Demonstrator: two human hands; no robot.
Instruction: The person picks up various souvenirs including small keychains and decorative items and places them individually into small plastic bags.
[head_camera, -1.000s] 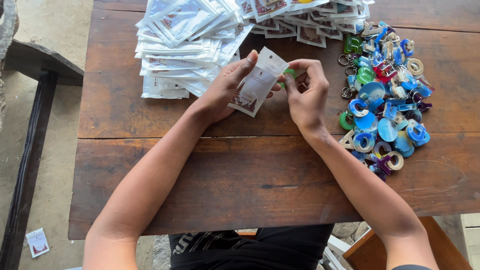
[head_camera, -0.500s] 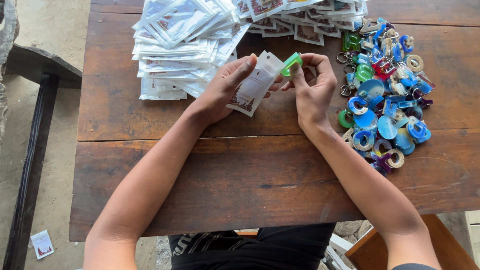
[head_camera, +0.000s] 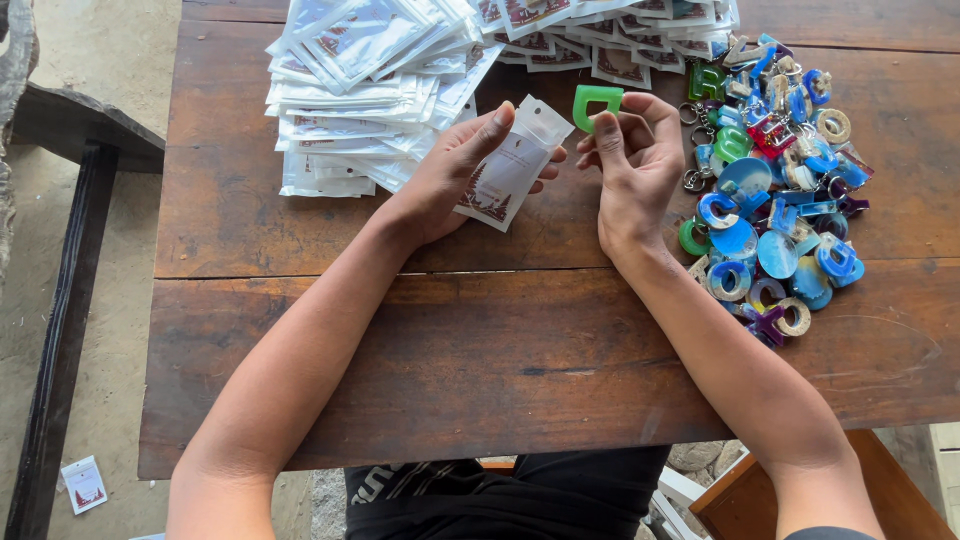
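Note:
My left hand (head_camera: 462, 172) holds a small clear packet with a white card (head_camera: 511, 165) just above the wooden table (head_camera: 480, 340), thumb on top. My right hand (head_camera: 632, 160) pinches a green letter-shaped keychain (head_camera: 594, 102) beside the packet's upper end. The green piece is outside the packet, a little above and to its right. Both hands sit at the middle of the table's far half.
A big stack of the same clear packets (head_camera: 370, 90) lies at the far left and along the back edge. A heap of blue, green and tan letter keychains (head_camera: 780, 200) lies to the right. A dark bench (head_camera: 70, 200) stands left of the table; one packet (head_camera: 83, 483) lies on the floor.
The green keychain, partly hidden between my fingers and the packet a second ago, is now raised clear of the packet's top. My right hand has lifted slightly away from my left.

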